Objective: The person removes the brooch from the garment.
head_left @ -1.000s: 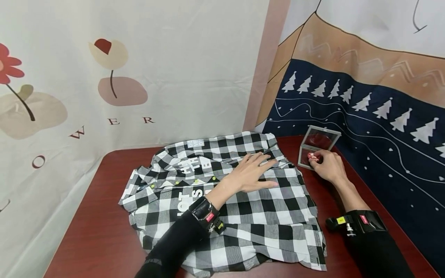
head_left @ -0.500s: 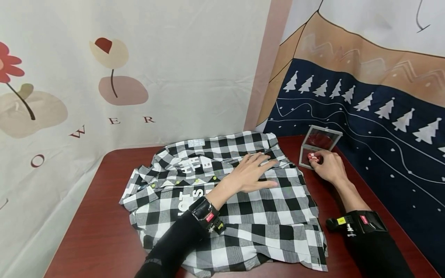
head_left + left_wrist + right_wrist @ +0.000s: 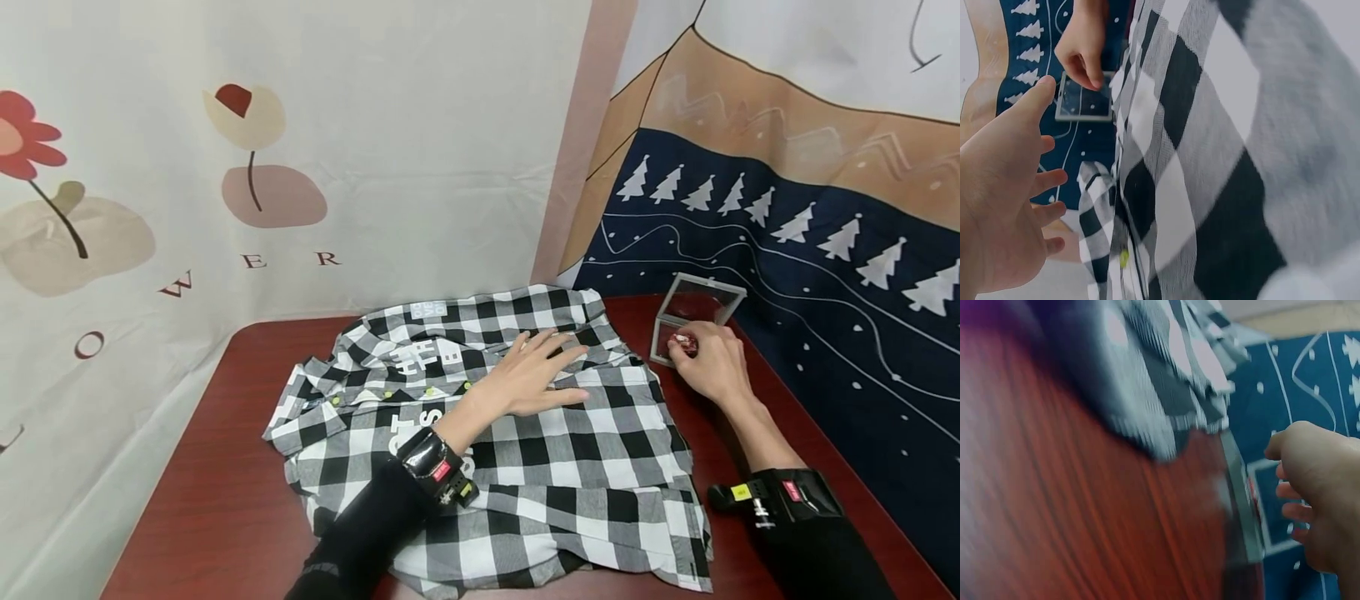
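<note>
A black-and-white checked button-up shirt (image 3: 592, 442) with white lettering lies spread on the table. My left hand (image 3: 528, 379) rests on it, fingers spread and palm down. In the left wrist view the left hand (image 3: 1004, 181) shows thumb and fingers extended. At the right, my right hand (image 3: 712, 358) reaches into a small box (image 3: 662, 360) whose framed, see-through lid (image 3: 701, 298) stands up. Thumb and fingers are bent round a small red and white object (image 3: 685, 343) there, which they partly hide. In the right wrist view the right hand (image 3: 1316, 487) has curled fingers over the box (image 3: 1241, 500).
The dark red table (image 3: 187, 483) shows at the left and right of the shirt. A pale flower-print curtain (image 3: 412, 150) hangs behind it. A navy cloth with white trees (image 3: 825, 333) borders the right table edge, close behind the box.
The head view has shifted slightly. My left hand has slid a little left over the shirt. My right hand stays at the box, its fingers covering more of the red and white object.
</note>
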`<state>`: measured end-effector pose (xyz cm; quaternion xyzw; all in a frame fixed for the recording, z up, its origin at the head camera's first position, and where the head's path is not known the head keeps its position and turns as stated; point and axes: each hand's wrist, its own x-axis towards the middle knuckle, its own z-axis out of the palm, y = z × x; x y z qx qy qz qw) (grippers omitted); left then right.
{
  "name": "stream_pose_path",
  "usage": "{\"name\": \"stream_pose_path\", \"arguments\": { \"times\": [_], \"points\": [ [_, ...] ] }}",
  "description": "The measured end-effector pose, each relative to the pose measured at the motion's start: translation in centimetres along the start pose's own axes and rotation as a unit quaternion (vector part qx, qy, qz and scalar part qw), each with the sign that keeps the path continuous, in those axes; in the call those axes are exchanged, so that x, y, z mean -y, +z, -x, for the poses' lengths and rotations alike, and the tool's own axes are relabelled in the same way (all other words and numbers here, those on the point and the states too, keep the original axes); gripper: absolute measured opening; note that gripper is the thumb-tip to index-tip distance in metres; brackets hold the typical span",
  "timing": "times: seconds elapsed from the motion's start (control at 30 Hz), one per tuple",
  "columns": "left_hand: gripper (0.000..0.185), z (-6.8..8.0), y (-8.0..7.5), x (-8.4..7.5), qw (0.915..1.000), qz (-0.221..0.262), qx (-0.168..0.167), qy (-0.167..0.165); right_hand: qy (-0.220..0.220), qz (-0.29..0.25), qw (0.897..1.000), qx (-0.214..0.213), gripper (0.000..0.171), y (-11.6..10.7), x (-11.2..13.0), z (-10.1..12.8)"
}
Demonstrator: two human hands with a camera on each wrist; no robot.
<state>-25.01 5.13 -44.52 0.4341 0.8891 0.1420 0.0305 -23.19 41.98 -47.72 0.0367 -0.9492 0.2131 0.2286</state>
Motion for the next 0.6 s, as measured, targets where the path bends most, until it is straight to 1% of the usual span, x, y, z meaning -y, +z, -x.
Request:
{"name": "stream_pose_path", "arguments": {
  "times": [0.13,0.27,0.43,0.6],
  "points": [
    [0.079,1.2,-0.5,1.1,0.9999,-0.004,-0.015,-0.006,-0.054,-0.018,0.998,-0.04,0.024,0.6,2.5,-0.4],
    [0.08,2.5,-1.0,2.2,0.9995,-0.007,-0.024,-0.019,-0.106,-0.034,0.993,-0.049,0.026,1.3,5.4,-0.9],
    [0.082,4.3,-2.0,3.3,0.9986,0.013,-0.027,-0.045,-0.163,-0.057,0.984,-0.032,0.032,2.3,8.6,-1.4],
    [0.082,6.5,-2.9,4.5,0.9965,0.022,-0.039,-0.071,-0.198,-0.069,0.978,0.003,0.041,3.3,11.3,-1.9]
  ]
}}
